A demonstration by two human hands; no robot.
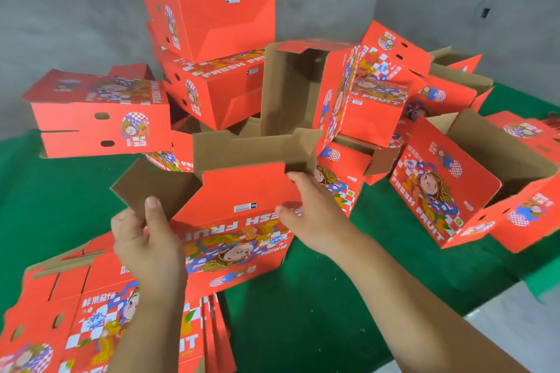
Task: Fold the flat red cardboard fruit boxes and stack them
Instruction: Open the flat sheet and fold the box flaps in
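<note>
The half-folded red fruit box (239, 221) sat at the near middle of the green cloth-covered table (318, 297), its glossy printed panel facing up with "FRESH FRUIT" lettering and a cartoon figure, its plain brown corrugated inside showing at the far side. The left hand (148, 245) gripped the box's near-left edge, thumb laid up over a brown side flap (151, 185) that stuck out flat and angular to the left, the other fingers curled behind the card. The right hand (306, 212) rested on the box's right side, fingers fairly straight and together, fingertips at the corner of the red front flap, thumb on the printed face; whether it was pinching the card could not be told.

Under the left forearm lay the stack of flat unfolded boxes (100, 312), thin sheets fanned at their right edges, with oval handle holes punched through.

Behind, folded boxes were heaped loosely: a closed box (100, 118) at the left, a pile of two closed boxes (212, 48) rising at the centre back, an open box on its side (303, 91) showing its brown hollow, and another open box (472, 182) tilted at the right. A grey concrete wall (91, 9), rough and matt, stood beyond the table.
</note>
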